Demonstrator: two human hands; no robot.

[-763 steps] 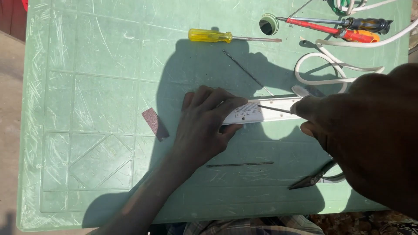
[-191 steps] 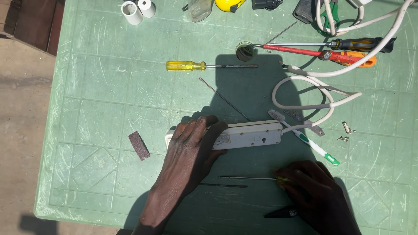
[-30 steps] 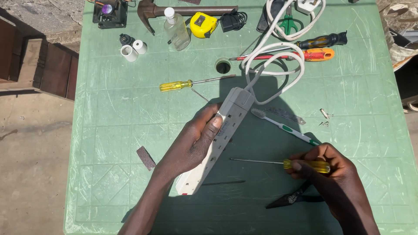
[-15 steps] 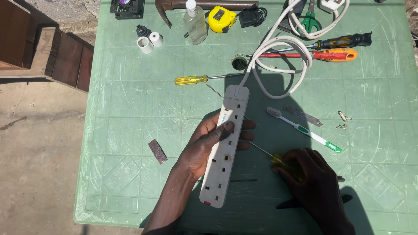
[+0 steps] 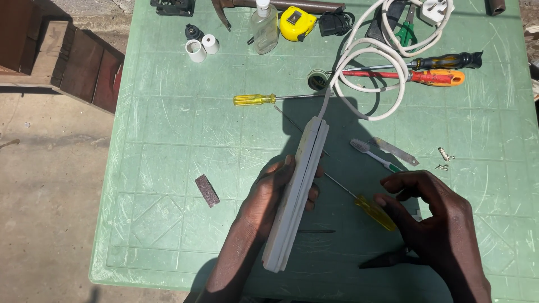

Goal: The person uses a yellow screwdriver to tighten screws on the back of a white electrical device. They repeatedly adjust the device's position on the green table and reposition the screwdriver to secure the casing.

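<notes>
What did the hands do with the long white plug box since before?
The left hand lifted the white power strip off the green table, where it lay flat, and turned it on edge, seam up. The right hand kept the yellow-handled screwdriver but drew it back from the strip. The other yellow screwdriver, the toothbrush and the small brown block lie as before.

Around our hands the green table (image 5: 168,168) lies bare to the left — only a small brown block (image 5: 207,190) sits there. Ahead, a yellow screwdriver (image 5: 255,100), the white cable loop (image 5: 368,78) and a toothbrush (image 5: 375,155) crowd the way — tools line the far edge.
</notes>
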